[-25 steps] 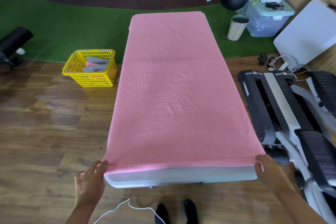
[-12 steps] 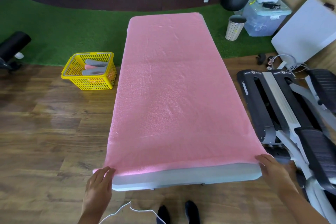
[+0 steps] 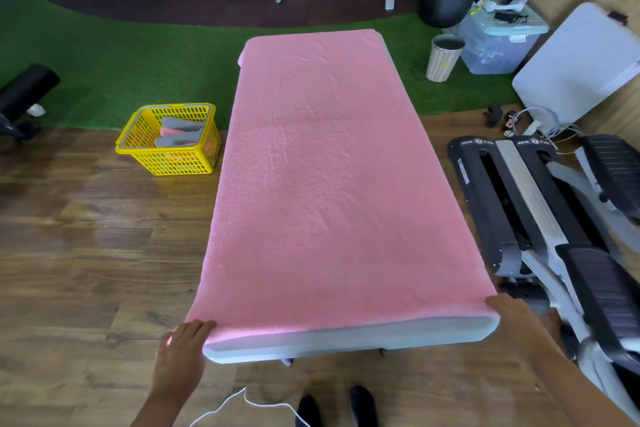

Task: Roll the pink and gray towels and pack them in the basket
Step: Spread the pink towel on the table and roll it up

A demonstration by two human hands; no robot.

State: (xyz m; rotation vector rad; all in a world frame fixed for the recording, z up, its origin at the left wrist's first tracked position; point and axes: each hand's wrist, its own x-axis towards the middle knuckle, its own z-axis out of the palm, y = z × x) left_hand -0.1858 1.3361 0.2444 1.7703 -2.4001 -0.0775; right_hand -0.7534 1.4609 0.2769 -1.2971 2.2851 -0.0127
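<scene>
A large pink towel (image 3: 329,184) lies spread flat over a long white table (image 3: 346,340) and covers nearly all of its top. My left hand (image 3: 180,347) pinches the towel's near left corner, which sticks out a little past the table edge. My right hand (image 3: 512,319) holds the near right corner; its thumb is hidden. On the floor to the left stands a yellow basket (image 3: 176,163). Inside it lie rolled grey towels (image 3: 181,123) and a rolled pink one (image 3: 173,132).
A black and grey exercise machine (image 3: 540,218) runs close along the table's right side. Behind it are a bin (image 3: 443,57), a lidded plastic box (image 3: 498,42) and a white board (image 3: 581,73). Wood floor lies to the left, and a white cable (image 3: 242,399) trails by my feet.
Both hands stay at the towel's near corners. The near left corner has been drawn slightly outward past the table edge, and the view has shifted a little.
</scene>
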